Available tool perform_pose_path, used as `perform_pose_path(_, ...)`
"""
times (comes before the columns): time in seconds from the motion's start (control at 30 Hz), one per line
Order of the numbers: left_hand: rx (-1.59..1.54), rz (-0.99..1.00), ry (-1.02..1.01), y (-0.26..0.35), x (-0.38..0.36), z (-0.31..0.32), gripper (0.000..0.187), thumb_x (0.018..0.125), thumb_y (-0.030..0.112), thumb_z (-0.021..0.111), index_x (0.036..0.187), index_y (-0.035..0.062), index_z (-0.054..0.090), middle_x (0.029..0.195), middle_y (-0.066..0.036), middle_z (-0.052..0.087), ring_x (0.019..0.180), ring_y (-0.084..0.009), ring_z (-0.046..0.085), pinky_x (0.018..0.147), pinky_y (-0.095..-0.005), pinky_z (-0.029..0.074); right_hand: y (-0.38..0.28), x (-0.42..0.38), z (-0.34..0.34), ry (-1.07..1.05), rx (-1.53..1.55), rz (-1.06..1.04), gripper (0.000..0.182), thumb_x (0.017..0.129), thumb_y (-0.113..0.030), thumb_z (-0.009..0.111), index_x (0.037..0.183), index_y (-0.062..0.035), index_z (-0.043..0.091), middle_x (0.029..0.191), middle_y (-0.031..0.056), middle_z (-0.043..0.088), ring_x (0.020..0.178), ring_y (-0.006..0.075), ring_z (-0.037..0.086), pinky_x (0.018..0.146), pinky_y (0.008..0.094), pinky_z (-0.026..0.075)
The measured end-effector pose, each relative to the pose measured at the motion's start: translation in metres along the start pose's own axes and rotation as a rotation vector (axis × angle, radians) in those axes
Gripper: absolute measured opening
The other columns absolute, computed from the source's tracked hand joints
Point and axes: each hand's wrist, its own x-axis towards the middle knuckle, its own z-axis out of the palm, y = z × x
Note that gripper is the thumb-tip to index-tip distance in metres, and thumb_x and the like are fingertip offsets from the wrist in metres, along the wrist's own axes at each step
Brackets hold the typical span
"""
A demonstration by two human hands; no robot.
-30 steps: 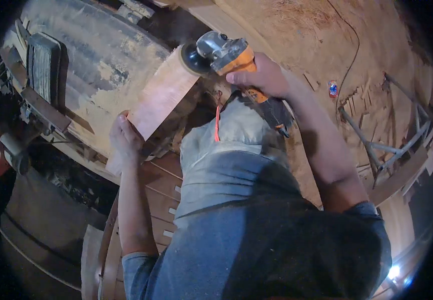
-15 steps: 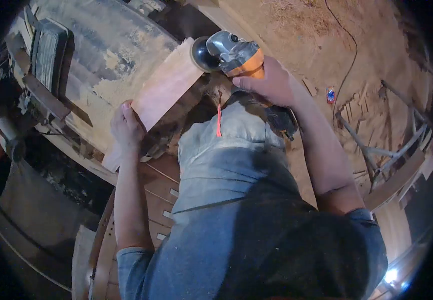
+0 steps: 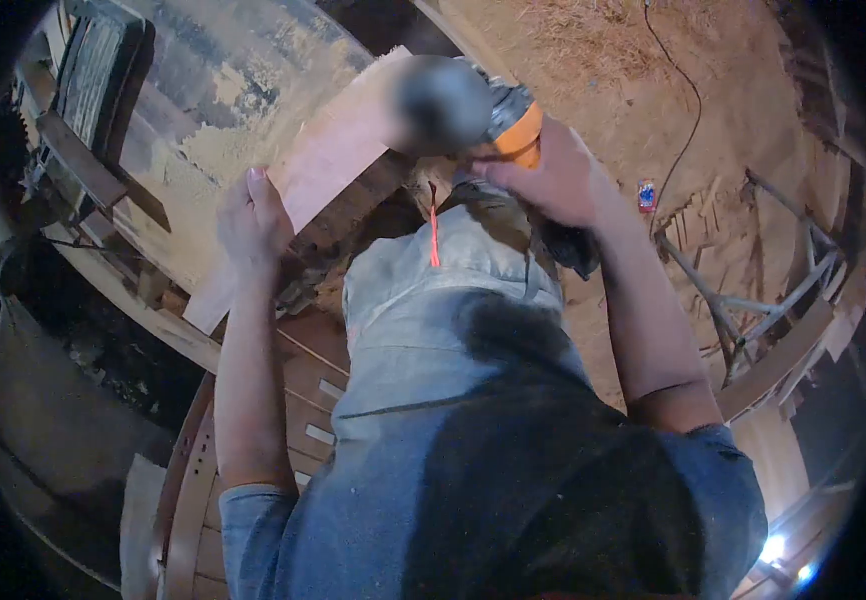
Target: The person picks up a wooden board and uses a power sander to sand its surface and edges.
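A long, pale wooden board (image 3: 338,150) slants across the edge of the worn worktable (image 3: 193,60). My left hand (image 3: 255,218) is closed around its near part, thumb on top. In my right hand (image 3: 553,175) is an orange and black angle grinder (image 3: 520,135), fingers wrapped round its body. The grinder's head and round disc are smeared in this view and overlap the board's far end. Beneath my right wrist, the dark rear of the tool shows beside my trousers (image 3: 403,275).
A dark rectangular block (image 3: 103,80) stands at the table's left. Sandy ground on the right holds a thin cord (image 3: 693,90), a small red-and-blue packet (image 3: 646,196) and a metal frame (image 3: 753,310). Below my left forearm is a slatted wooden piece (image 3: 303,400).
The board and my left hand have shifted slightly up in the view. My right hand and the grinder sit a little further right, and the grinder's head has become blurred.
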Motion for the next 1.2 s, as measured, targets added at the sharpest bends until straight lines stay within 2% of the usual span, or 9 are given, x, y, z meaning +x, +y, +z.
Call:
perform_pose_path(0.07,-0.024,-0.026,-0.019,0.007,-0.002,-0.004,0.048,0.106,0.036,0.041,0.106,0.0036,0.076,0.088,-0.024,0.071,0.086,-0.0443,0.069,0.077,-0.0513,0.051,-0.005,0.003,-0.008,-0.013,0.079,0.042,0.053,0.085,-0.031,0.083,0.125,-0.0016,0.066,0.112,0.0094,0.074,0.103,0.019,0.068,0.096,0.036,0.052)
perform_pose_path(0.3,0.027,0.008,0.01,0.002,-0.002,-0.003,0.047,0.107,0.039,0.04,0.108,0.0079,0.075,0.094,-0.022,0.072,0.092,-0.0434,0.069,0.08,-0.0535,0.052,-0.032,-0.01,0.018,0.019,-0.127,-0.014,0.051,0.085,-0.028,0.08,0.126,-0.0007,0.064,0.115,0.0115,0.074,0.107,0.0216,0.07,0.098,0.0374,0.052)
perform_pose_path(0.4,0.089,0.12,0.003,-0.008,0.0,-0.002,0.044,0.107,0.039,0.041,0.115,0.0092,0.072,0.098,-0.022,0.073,0.094,-0.0429,0.069,0.083,-0.0528,0.052,-0.04,-0.012,0.032,0.012,-0.234,-0.068,0.067,0.08,-0.04,0.082,0.126,0.0028,0.058,0.115,0.026,0.071,0.114,0.0423,0.068,0.097,0.048,0.055)
perform_pose_path(0.7,-0.265,-0.039,0.179,-0.007,-0.003,-0.002,0.046,0.104,0.021,0.045,0.147,0.0068,0.049,0.128,-0.019,0.067,0.114,-0.0361,0.067,0.098,-0.0466,0.05,-0.104,-0.039,0.092,-0.01,-0.542,0.087,0.064,0.08,-0.037,0.081,0.12,0.002,0.05,0.108,0.0286,0.071,0.106,0.0452,0.069,0.093,0.0533,0.057)
perform_pose_path(0.8,-0.25,-0.006,0.293,-0.041,-0.001,0.01,0.046,0.103,0.018,0.045,0.147,0.0046,0.05,0.134,-0.021,0.064,0.12,-0.0335,0.064,0.102,-0.0447,0.048,-0.117,-0.051,0.119,-0.069,-0.561,0.074,0.062,0.079,-0.034,0.081,0.12,-0.0012,0.048,0.105,0.0278,0.071,0.105,0.0473,0.069,0.09,0.0554,0.056)
perform_pose_path(0.87,-0.253,-0.108,0.336,-0.056,-0.009,0.005,0.04,0.105,0.021,0.044,0.136,0.0018,0.061,0.124,-0.021,0.068,0.114,-0.0366,0.066,0.1,-0.0458,0.048,-0.126,-0.055,0.123,-0.095,-0.547,0.139,0.062,0.079,-0.035,0.081,0.119,-0.0014,0.048,0.107,0.0286,0.07,0.104,0.0483,0.068,0.091,0.0561,0.056)
perform_pose_path(0.97,0.038,-0.013,0.17,-0.108,-0.028,0.0,0.042,0.107,0.028,0.043,0.119,0.0011,0.072,0.114,-0.023,0.072,0.108,-0.0399,0.067,0.097,-0.0481,0.049,-0.111,-0.054,0.112,-0.05,-0.495,0.13,0.063,0.078,-0.036,0.081,0.12,-0.0015,0.049,0.109,0.0288,0.07,0.105,0.0487,0.068,0.092,0.0558,0.055)
perform_pose_path(1.07,0.225,0.091,0.141,-0.124,-0.029,0.005,0.049,0.108,0.034,0.04,0.108,0.0018,0.076,0.106,-0.024,0.074,0.102,-0.0422,0.068,0.092,-0.0503,0.05,-0.097,-0.046,0.08,0.024,-0.47,0.127,0.061,0.079,-0.036,0.08,0.118,-0.0007,0.049,0.107,0.029,0.071,0.103,0.0463,0.07,0.09,0.0552,0.058)
perform_pose_path(1.2,0.145,-0.061,0.096,-0.097,-0.028,-0.006,0.049,0.108,0.035,0.039,0.108,0.0029,0.076,0.105,-0.024,0.074,0.1,-0.0421,0.068,0.09,-0.0508,0.05,-0.066,-0.033,0.05,0.093,-0.313,0.069,0.068,0.078,-0.039,0.08,0.124,0.0025,0.052,0.108,0.0288,0.071,0.108,0.0464,0.068,0.093,0.0539,0.056)
